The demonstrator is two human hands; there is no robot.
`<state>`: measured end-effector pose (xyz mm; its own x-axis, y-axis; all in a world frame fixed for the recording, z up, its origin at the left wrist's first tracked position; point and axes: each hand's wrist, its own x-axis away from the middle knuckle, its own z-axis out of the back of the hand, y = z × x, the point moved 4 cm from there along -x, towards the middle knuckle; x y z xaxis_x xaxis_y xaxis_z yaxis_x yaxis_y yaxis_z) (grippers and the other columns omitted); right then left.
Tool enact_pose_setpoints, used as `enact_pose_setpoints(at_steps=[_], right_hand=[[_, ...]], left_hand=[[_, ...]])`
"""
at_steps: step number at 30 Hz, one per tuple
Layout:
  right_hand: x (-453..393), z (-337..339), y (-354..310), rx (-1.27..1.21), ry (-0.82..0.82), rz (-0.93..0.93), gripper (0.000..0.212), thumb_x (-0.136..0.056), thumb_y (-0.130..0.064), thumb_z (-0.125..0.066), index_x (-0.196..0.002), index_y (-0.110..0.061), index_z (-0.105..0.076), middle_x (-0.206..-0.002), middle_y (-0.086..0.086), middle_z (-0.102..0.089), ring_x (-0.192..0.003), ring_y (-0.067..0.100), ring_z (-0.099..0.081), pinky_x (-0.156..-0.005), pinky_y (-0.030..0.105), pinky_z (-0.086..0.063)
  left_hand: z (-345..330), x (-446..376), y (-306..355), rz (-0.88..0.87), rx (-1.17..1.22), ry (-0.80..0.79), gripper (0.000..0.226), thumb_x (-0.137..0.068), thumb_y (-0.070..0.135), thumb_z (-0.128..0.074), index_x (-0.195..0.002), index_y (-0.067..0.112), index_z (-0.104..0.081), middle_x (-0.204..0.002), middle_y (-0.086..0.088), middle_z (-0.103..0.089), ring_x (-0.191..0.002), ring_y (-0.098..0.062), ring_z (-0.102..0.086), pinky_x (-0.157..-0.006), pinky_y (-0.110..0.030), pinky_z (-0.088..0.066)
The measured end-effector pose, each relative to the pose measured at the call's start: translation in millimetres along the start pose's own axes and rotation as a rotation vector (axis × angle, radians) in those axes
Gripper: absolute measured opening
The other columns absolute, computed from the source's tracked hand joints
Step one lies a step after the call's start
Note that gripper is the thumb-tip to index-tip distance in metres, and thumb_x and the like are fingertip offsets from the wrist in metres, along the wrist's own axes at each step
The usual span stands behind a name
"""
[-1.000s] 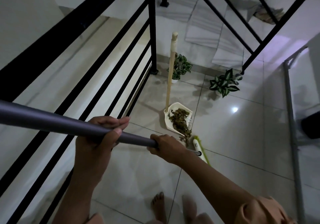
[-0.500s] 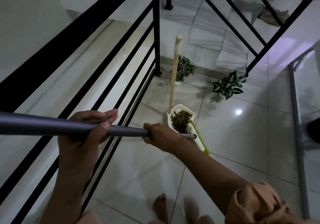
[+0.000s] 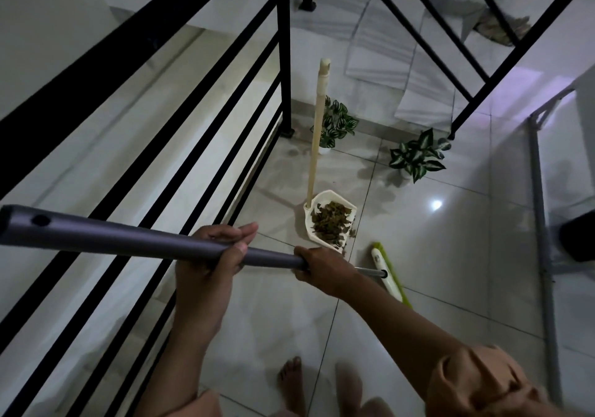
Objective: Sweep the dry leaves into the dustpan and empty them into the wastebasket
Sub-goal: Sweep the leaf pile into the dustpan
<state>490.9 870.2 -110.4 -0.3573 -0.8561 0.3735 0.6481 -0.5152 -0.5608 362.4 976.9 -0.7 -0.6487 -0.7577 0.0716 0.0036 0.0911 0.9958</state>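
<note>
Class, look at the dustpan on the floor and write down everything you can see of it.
The dustpan is cream-white, apparently plastic, with a scoop-shaped pan and a long pale handle rising upright from its back edge. It sits on the glossy tiled floor near the black railing, holding a heap of dry leaves; a few bits lie at its lip. No hand touches it.

Bare floor [image 3: 434,255] lies open right of the dustpan [image 3: 328,220]. The black railing [image 3: 199,146] walls off the left edge; two potted plants [image 3: 415,156] crowd the far edge, a grey frame [image 3: 541,223] the right.
</note>
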Motion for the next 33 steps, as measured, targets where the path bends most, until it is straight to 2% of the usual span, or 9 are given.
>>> enact_pose_setpoints(at_steps=[3, 7, 12, 15, 19, 21, 25, 27, 33], right_hand=[[-11, -3, -19, 0.016, -0.002, 0.036, 0.027, -0.09, -0.021, -0.05, -0.114, -0.009, -0.049, -0.108, 0.019, -0.062, -0.096, 0.033, -0.059, -0.08, 0.036, -0.044], [-23, 4, -45, 0.049, 0.014, 0.097, 0.025, -0.09, -0.02, -0.049, -0.111, -0.007, -0.049, -0.106, 0.021, -0.062, -0.094, 0.035, -0.059, -0.079, 0.037, -0.043], [-21, 14, -58, 0.115, 0.058, 0.14, 0.022, -0.089, -0.02, -0.05, -0.107, -0.007, -0.048, -0.102, 0.02, -0.064, -0.09, 0.036, -0.059, -0.073, 0.036, -0.041], [-16, 16, -50, 0.128, 0.07, 0.126, 0.023, -0.089, -0.021, -0.05, -0.108, -0.008, -0.049, -0.101, 0.02, -0.064, -0.088, 0.035, -0.06, -0.072, 0.036, -0.043], [-7, 10, -18, 0.122, 0.043, 0.041, 0.025, -0.089, -0.022, -0.05, -0.113, -0.012, -0.049, -0.103, 0.017, -0.063, -0.091, 0.032, -0.062, -0.079, 0.04, -0.049], [-3, 6, 3, 0.109, 0.053, -0.03, 0.027, -0.09, -0.023, -0.05, -0.115, -0.014, -0.048, -0.105, 0.015, -0.063, -0.091, 0.028, -0.061, -0.081, 0.038, -0.051], [-3, 7, 33, 0.053, 0.115, -0.122, 0.027, -0.09, -0.022, -0.052, -0.115, -0.012, -0.05, -0.105, 0.015, -0.064, -0.092, 0.028, -0.062, -0.081, 0.035, -0.049], [-10, 8, 36, 0.026, 0.129, -0.121, 0.027, -0.09, -0.022, -0.052, -0.114, -0.011, -0.051, -0.104, 0.016, -0.064, -0.093, 0.03, -0.061, -0.081, 0.036, -0.049], [-42, 11, 6, 0.013, 0.115, -0.057, 0.029, -0.09, -0.024, -0.05, -0.115, -0.01, -0.05, -0.106, 0.02, -0.063, -0.094, 0.036, -0.06, -0.08, 0.042, -0.048]], left_hand=[[19, 1, 5, -0.06, -0.006, 0.028, 0.041, -0.082, -0.008, -0.053, -0.074, 0.031, -0.062, -0.094, 0.001, -0.075, -0.097, -0.021, -0.07, -0.076, -0.028, -0.059], [37, 2, 20, -0.134, 0.036, 0.06, 0.033, -0.076, -0.003, -0.054, -0.073, 0.029, -0.061, -0.088, 0.002, -0.076, -0.094, -0.02, -0.07, -0.076, -0.023, -0.058], [45, 5, 37, -0.197, 0.057, 0.024, 0.026, -0.074, 0.002, -0.056, -0.076, 0.028, -0.061, -0.09, -0.001, -0.075, -0.095, -0.023, -0.07, -0.081, -0.029, -0.058], [41, 4, 35, -0.181, 0.071, 0.037, 0.023, -0.072, 0.006, -0.058, -0.074, 0.028, -0.061, -0.088, 0.0, -0.076, -0.093, -0.022, -0.071, -0.075, -0.023, -0.058], [21, 3, 14, -0.086, 0.08, 0.022, 0.034, -0.079, -0.004, -0.054, -0.073, 0.029, -0.06, -0.09, 0.001, -0.076, -0.094, -0.019, -0.071, -0.073, -0.023, -0.058], [4, 0, 0, -0.025, 0.066, -0.005, 0.045, -0.083, -0.014, -0.048, -0.072, 0.028, -0.059, -0.093, 0.002, -0.076, -0.097, -0.018, -0.07, -0.076, -0.022, -0.057], [-23, -11, -18, 0.029, 0.02, -0.058, 0.038, -0.084, -0.017, -0.045, -0.077, 0.02, -0.054, -0.094, 0.004, -0.075, -0.102, -0.015, -0.068, -0.079, -0.021, -0.056], [-27, -18, -20, 0.031, 0.002, -0.076, 0.039, -0.084, -0.016, -0.045, -0.077, 0.022, -0.055, -0.097, 0.003, -0.075, -0.103, -0.015, -0.067, -0.079, -0.019, -0.055], [1, -36, -2, -0.024, -0.045, -0.053, 0.04, -0.085, -0.016, -0.042, -0.079, 0.021, -0.056, -0.096, 0.007, -0.075, -0.101, -0.016, -0.068, -0.082, -0.028, -0.056]])
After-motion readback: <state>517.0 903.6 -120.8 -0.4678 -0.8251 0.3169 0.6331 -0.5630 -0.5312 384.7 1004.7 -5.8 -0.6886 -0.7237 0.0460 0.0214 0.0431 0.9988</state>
